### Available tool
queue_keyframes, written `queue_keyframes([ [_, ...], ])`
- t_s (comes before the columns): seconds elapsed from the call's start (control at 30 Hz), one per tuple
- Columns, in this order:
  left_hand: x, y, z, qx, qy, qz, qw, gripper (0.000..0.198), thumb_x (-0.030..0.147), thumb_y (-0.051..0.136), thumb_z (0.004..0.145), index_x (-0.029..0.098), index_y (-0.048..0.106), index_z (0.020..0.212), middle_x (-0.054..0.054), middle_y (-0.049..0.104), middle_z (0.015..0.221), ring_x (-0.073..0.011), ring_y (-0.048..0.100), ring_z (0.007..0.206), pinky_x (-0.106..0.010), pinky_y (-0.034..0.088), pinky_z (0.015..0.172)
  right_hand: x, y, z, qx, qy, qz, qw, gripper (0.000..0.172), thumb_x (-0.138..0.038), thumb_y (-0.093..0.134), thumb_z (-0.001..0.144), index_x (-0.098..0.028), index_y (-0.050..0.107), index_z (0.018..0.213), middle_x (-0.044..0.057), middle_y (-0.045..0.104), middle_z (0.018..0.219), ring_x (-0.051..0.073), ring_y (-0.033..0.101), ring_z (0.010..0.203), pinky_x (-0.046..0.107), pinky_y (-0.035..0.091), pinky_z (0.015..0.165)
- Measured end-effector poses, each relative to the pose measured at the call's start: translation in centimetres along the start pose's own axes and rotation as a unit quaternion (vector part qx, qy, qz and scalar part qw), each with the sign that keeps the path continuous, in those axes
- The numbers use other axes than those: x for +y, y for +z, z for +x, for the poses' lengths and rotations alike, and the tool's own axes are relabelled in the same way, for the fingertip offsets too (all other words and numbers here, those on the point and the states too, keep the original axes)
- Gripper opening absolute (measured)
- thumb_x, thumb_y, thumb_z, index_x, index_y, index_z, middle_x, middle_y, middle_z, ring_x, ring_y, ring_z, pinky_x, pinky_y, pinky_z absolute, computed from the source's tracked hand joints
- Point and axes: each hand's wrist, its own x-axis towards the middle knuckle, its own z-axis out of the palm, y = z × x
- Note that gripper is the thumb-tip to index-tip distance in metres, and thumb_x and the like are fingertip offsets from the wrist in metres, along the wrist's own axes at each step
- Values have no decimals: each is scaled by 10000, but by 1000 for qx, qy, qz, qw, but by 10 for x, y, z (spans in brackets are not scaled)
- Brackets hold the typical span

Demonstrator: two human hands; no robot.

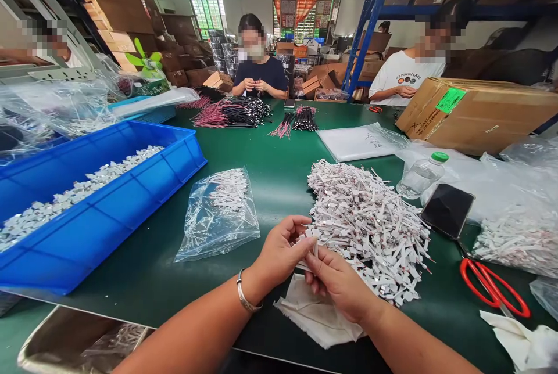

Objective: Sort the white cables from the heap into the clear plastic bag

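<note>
My left hand [281, 249] and my right hand [335, 281] meet at the near edge of a big heap of small white strip parts [370, 223] on the green table [279, 176]. Both hands pinch a few of these white strips [310, 240] between fingers and thumbs. A silver bangle circles my left wrist. Under the hands lies a white cloth [314, 316]. To the left of my left hand a clear plastic bag [220, 214] holds more white strips.
A blue bin [131, 205] of white parts stands at left. A phone [447, 209], a small bottle [421, 175], red scissors [494, 288] and bagged parts [518, 234] lie at right. A cardboard box [479, 112] sits far right. Two people work across the table by wire bundles [244, 112].
</note>
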Motion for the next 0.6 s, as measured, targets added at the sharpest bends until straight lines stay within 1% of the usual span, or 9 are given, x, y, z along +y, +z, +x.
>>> queue_keyframes([
  [0.17, 0, -1, 1, -1, 1, 13, 1000, 332, 279, 626, 763, 176, 532, 1064, 29, 469, 723, -104, 470, 671, -243, 393, 635, 0, 0, 0, -10, 36, 38, 999, 354, -517, 566, 803, -166, 529, 822, -39, 521, 617, 42, 401, 464, 174, 229, 446],
  [0.27, 0, 0, 0, 2, 7, -5, 1000, 379, 311, 628, 772, 181, 509, 1107, 1, 515, 799, -118, 506, 734, -255, 416, 694, -1, 0, 1, -4, 42, 56, 998, 338, -501, 579, 800, -169, 517, 793, -40, 517, 610, 44, 400, 471, 171, 237, 451],
  [0.33, 0, 0, 1, 23, 9, -30, 999, 402, 365, 613, 785, 186, 499, 1126, -24, 547, 873, -130, 523, 802, -256, 424, 735, -3, -3, 1, 23, 20, 38, 999, 326, -499, 553, 818, -179, 516, 775, -31, 524, 621, 58, 414, 488, 179, 267, 462],
  [0.4, 0, -3, 4, 47, -23, -76, 996, 431, 473, 556, 804, 187, 504, 1122, -42, 564, 912, -132, 536, 814, -230, 432, 677, -6, -8, 1, 80, -57, -53, 994, 285, -474, 500, 858, -199, 551, 808, -14, 537, 643, 91, 449, 525, 209, 328, 495],
  [0.43, 1, -5, 7, 43, -63, -105, 992, 480, 555, 500, 805, 180, 515, 1106, -48, 571, 898, -132, 550, 785, -217, 429, 613, -7, -11, 1, 106, -120, -130, 978, 251, -440, 475, 878, -212, 578, 854, 2, 556, 675, 116, 481, 570, 235, 370, 535],
  [0.47, 1, -8, 10, 15, -118, -135, 984, 561, 641, 428, 794, 170, 531, 1081, -53, 578, 864, -134, 564, 733, -208, 418, 547, -8, -15, 1, 118, -193, -218, 949, 220, -390, 454, 896, -228, 598, 924, 22, 580, 725, 145, 515, 636, 268, 408, 594],
  [0.5, 2, -12, 13, -36, -179, -158, 970, 660, 717, 348, 769, 155, 552, 1046, -59, 585, 817, -135, 574, 665, -204, 404, 487, -8, -18, 1, 114, -264, -306, 907, 214, -330, 435, 906, -240, 601, 1007, 41, 597, 781, 171, 536, 706, 302, 430, 657],
  [0.53, 3, -17, 17, -103, -239, -169, 951, 752, 774, 275, 737, 138, 576, 1002, -68, 592, 767, -136, 574, 592, -205, 390, 440, -8, -21, 1, 97, -324, -385, 859, 248, -268, 418, 908, -247, 583, 1092, 57, 605, 826, 190, 542, 758, 328, 440, 698],
  [0.6, 4, -27, 22, -246, -315, -148, 905, 851, 826, 206, 690, 111, 618, 900, -93, 609, 698, -136, 559, 485, -212, 370, 378, -6, -25, 1, 50, -389, -501, 771, 370, -164, 387, 892, -241, 502, 1235, 75, 600, 861, 205, 536, 783, 351, 457, 700],
])
